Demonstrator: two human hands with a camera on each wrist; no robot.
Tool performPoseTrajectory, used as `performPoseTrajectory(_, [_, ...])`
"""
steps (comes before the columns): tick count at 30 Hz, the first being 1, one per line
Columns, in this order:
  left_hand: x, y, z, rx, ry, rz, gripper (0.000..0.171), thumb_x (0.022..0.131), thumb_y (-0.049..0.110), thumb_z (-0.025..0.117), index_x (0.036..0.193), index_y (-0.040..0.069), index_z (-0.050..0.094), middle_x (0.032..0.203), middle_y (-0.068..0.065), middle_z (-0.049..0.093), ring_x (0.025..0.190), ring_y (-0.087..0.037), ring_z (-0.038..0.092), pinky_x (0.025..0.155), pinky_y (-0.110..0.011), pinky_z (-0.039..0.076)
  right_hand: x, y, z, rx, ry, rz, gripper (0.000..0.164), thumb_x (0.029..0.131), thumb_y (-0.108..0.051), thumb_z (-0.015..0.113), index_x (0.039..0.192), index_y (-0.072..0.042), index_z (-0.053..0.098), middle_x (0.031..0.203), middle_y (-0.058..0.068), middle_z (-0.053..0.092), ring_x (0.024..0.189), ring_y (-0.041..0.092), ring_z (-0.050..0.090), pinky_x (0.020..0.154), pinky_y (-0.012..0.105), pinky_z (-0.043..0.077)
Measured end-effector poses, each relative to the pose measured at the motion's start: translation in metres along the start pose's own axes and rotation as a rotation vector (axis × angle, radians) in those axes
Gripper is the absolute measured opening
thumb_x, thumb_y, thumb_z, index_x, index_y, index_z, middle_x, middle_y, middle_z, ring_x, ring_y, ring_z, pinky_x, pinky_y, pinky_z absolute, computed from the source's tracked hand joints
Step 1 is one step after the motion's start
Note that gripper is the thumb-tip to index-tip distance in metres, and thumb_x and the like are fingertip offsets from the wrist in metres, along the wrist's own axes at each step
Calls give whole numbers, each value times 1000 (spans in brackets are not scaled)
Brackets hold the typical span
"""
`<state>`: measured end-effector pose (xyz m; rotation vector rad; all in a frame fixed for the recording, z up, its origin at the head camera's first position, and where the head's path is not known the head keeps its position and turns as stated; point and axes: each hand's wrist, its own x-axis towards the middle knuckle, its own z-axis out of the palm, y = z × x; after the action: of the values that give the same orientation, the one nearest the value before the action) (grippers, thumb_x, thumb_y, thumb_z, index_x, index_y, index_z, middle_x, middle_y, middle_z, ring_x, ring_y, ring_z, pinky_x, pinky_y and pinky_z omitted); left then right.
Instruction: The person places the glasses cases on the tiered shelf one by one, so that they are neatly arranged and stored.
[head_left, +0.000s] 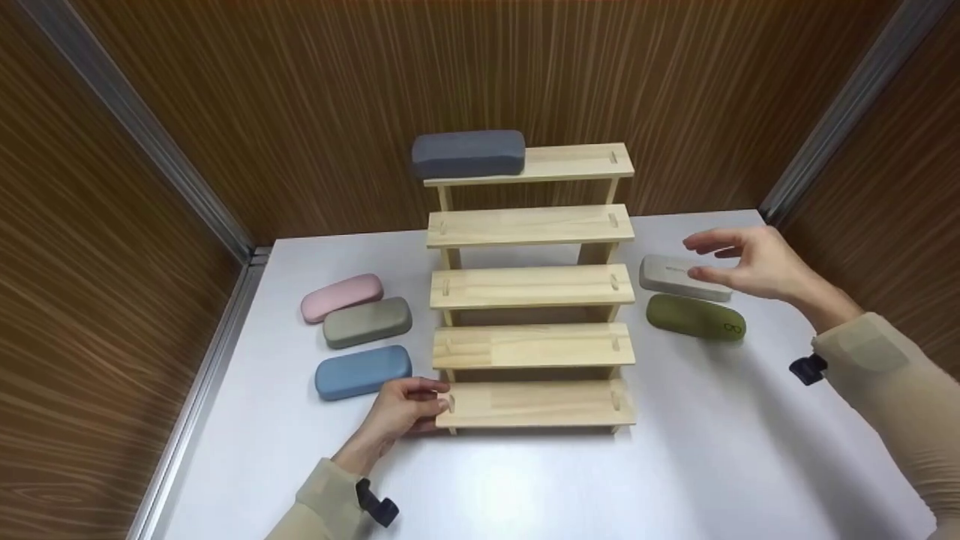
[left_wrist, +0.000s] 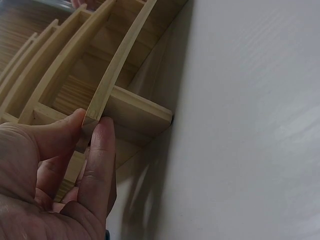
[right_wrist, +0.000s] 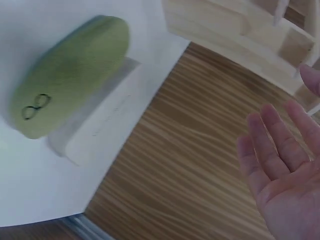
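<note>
A five-tier wooden display stand (head_left: 532,285) stands mid-table. My left hand (head_left: 405,409) pinches the left end of its lowest shelf (head_left: 540,405); in the left wrist view, thumb and fingers (left_wrist: 97,165) lie on either face of the board. A dark blue-grey glasses case (head_left: 469,155) lies on the left of the top shelf. My right hand (head_left: 750,262) is held over the right side of the table, fingers apart and holding nothing. It overlaps a light grey glasses case (head_left: 667,276) in the head view. An olive green glasses case (head_left: 694,316) lies just in front of that one.
Left of the stand lie a pink glasses case (head_left: 341,296), a grey-green glasses case (head_left: 367,322) and a blue glasses case (head_left: 360,373). Wood-grain panels (head_left: 337,112) wall in the white table (head_left: 495,487) at the back and both sides.
</note>
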<state>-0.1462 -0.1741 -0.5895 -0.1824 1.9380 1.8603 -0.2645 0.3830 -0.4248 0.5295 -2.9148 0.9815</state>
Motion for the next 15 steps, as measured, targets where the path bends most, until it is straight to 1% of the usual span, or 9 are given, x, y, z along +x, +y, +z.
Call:
performPoseTrajectory(4, [0, 0, 0, -2, 1, -1, 35, 97, 5, 85, 130, -5, 78, 100, 2, 77, 86, -8, 78, 73, -24, 69, -10, 18, 7, 9, -13, 27, 42, 95, -13, 88, 135, -3, 79, 135, 23, 80, 101, -22, 58, 87, -3, 46])
performPoseTrajectory(11, [2, 0, 1, 0, -3, 1, 35, 97, 5, 85, 130, -4, 78, 100, 3, 78, 87, -8, 78, 73, -25, 69, -31, 53, 22, 38, 29, 39, 38, 94, -9, 88, 130, -1, 81, 129, 26, 80, 99, -22, 60, 85, -3, 48])
performPoseTrajectory(15, [0, 0, 1, -4, -2, 1, 35, 97, 4, 85, 130, -5, 77, 100, 3, 77, 87, -9, 78, 73, -24, 69, -40, 66, 32, 33, 23, 56, 40, 93, -12, 89, 131, 0, 80, 130, 28, 80, 100, -26, 55, 85, -3, 45])
